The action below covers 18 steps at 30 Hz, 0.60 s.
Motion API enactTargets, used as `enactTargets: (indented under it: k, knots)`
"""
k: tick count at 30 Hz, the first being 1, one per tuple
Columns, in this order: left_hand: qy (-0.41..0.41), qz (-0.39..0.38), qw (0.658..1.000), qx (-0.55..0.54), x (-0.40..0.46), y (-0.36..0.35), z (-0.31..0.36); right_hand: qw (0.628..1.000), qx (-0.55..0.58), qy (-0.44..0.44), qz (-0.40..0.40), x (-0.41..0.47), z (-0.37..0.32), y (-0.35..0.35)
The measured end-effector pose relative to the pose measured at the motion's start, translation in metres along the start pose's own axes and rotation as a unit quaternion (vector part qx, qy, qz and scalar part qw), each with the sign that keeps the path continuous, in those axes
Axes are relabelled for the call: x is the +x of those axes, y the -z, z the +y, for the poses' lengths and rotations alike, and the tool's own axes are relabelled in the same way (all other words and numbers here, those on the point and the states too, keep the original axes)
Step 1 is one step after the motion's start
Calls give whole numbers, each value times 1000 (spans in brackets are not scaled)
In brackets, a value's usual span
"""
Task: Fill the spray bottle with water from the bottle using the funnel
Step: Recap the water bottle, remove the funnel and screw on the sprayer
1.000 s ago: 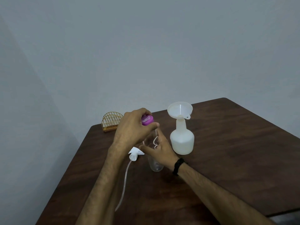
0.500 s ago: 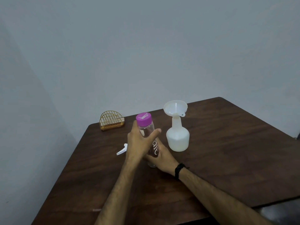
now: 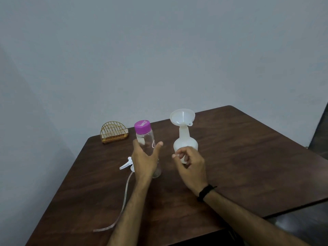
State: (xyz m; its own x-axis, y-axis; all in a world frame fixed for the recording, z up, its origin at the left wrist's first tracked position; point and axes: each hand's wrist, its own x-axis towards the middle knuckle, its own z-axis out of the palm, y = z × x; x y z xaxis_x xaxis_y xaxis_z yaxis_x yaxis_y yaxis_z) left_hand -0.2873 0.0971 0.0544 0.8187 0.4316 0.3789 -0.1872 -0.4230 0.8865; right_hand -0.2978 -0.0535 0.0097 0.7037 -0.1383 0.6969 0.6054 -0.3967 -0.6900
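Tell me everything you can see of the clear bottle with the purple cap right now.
The bottle is clear, glass or plastic, with a purple cap screwed on. It stands upright on the wooden table, left of the white spray bottle that carries the funnel. It looks almost empty, though any water level is hard to read. The left hand covers its lower front, thumb and fingers spread; actual contact is unclear. The right hand is apart from it.

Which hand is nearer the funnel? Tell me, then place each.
Right. The right hand hovers in front of the spray bottle that carries the funnel. The left hand is further left, at the clear water bottle.
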Motion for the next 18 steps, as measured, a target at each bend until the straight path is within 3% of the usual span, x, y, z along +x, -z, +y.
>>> enactTargets:
  k: [2,4,11,18]
  knots:
    - [33,14,999,-15,-9,-8,-8,997,-6,-37,69,11,2,10]
    - [64,31,997,-36,-17,-14,-16,991,-21,-102,87,27,4,16]
    - [103,4,994,-34,-24,-26,-38,972,28,-220,-81,80,5,18]
    - [80,-22,996,-14,-13,-34,-38,959,175,-218,-38,108,-3,10]
